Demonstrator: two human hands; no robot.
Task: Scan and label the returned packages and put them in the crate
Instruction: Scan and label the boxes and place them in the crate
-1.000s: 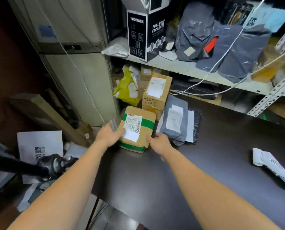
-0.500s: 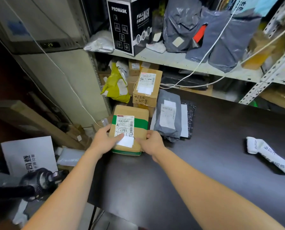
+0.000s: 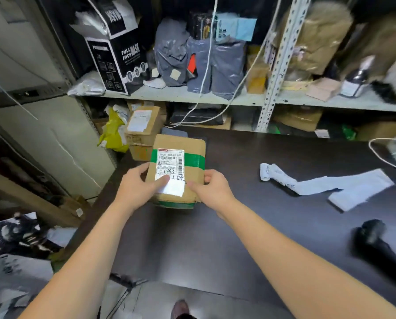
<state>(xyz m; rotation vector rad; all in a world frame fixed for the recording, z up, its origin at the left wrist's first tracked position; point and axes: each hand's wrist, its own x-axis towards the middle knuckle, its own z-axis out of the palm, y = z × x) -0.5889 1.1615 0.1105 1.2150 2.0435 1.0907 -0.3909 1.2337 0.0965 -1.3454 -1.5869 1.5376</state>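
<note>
Now both hands, left hand (image 3: 139,192) and right hand (image 3: 209,189), have fingers clamped on a green-taped cardboard box (image 3: 177,168); its smudged label handwriting is unreadable.

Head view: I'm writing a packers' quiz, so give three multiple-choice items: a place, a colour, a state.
1. The white paper strip lies: A under the box; B on the table, right of the box; C on top of the box.
2. The tape round the box is: A green; B red; C blue.
3. The box is: A untouched; B gripped by one hand; C gripped by both hands.
B, it rests on the table; A, green bands show; C, left hand and right hand clasp its sides.
</note>
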